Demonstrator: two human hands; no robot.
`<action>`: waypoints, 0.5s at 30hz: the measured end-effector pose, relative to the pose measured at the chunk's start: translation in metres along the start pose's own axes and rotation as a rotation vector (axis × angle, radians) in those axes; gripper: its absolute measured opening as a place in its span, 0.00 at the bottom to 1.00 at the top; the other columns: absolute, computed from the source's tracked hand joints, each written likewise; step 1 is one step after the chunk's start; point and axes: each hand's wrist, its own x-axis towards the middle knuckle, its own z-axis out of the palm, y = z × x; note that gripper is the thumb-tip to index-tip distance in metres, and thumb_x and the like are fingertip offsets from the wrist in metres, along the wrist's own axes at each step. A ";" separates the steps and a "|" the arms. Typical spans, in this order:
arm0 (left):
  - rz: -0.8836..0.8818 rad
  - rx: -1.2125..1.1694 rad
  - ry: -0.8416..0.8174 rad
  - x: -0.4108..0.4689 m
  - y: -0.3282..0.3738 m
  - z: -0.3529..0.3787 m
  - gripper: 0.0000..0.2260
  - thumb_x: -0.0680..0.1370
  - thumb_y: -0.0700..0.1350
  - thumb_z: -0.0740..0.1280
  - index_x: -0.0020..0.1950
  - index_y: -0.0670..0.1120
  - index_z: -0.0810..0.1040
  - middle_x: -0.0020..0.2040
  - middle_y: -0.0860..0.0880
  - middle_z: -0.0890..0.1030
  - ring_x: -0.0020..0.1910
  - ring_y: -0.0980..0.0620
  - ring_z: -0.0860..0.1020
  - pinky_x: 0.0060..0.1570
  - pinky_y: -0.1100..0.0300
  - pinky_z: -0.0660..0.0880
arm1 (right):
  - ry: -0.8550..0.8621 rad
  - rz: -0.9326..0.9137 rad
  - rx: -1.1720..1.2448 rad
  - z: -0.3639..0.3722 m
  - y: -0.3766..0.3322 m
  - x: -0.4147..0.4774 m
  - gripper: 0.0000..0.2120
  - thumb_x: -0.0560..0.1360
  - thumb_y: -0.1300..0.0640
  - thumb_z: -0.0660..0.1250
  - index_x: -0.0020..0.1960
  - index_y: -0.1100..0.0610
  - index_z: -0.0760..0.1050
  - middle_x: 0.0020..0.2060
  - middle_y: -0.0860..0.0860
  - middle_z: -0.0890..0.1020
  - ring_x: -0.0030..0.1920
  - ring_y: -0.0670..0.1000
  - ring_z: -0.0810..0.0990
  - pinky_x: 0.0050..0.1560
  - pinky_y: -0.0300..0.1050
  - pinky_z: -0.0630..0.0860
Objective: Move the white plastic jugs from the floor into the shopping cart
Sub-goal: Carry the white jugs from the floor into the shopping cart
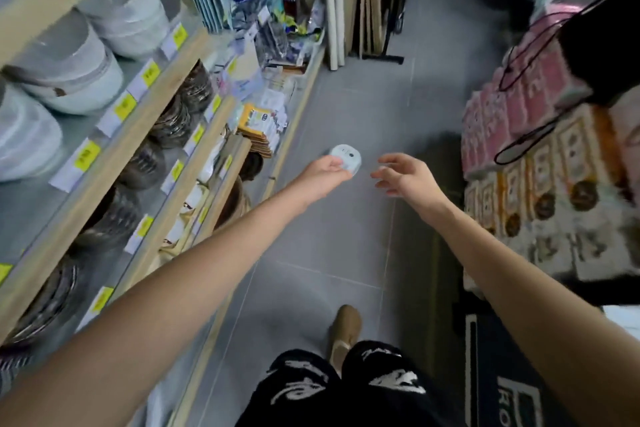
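Left hand (323, 172) is gripping a small round white plastic container (345, 158) by its near edge, above the grey tiled floor (346, 236). Right hand (403, 175) is hovering just beside it, fingers loosely spread, holding nothing.

The floor (349, 229) is laid with smooth, matt grey tiles. The shelf edges (114, 163) are finished in pale wood grain, with glossy yellow paper labels (87, 156) attached. White bowls (69, 80) with a glazed, glossy surface are stacked above dark, shiny ribbed dishes (114, 218). The round white object (346, 156) is seen as smooth plastic. The black trousers (346, 388) are of fuzzy cloth; the shoe (344, 326) looks matt tan.
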 end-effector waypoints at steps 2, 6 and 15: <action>-0.011 -0.018 0.001 0.035 0.018 0.004 0.21 0.78 0.45 0.64 0.71 0.44 0.67 0.66 0.47 0.74 0.63 0.51 0.74 0.53 0.62 0.66 | 0.000 0.003 -0.003 -0.020 -0.008 0.038 0.08 0.77 0.62 0.64 0.56 0.56 0.73 0.46 0.53 0.82 0.37 0.48 0.80 0.41 0.42 0.74; -0.042 -0.044 0.016 0.089 0.041 0.004 0.21 0.78 0.44 0.64 0.71 0.43 0.67 0.66 0.47 0.74 0.64 0.51 0.74 0.51 0.62 0.66 | -0.012 0.023 -0.032 -0.042 -0.017 0.103 0.10 0.77 0.63 0.64 0.58 0.58 0.74 0.44 0.52 0.82 0.34 0.44 0.80 0.38 0.40 0.73; -0.110 -0.082 0.059 0.224 0.071 -0.022 0.22 0.78 0.46 0.65 0.71 0.44 0.67 0.67 0.48 0.74 0.62 0.51 0.75 0.47 0.62 0.70 | -0.098 0.073 -0.070 -0.061 -0.029 0.244 0.09 0.77 0.62 0.63 0.57 0.56 0.73 0.41 0.48 0.82 0.31 0.40 0.79 0.40 0.42 0.73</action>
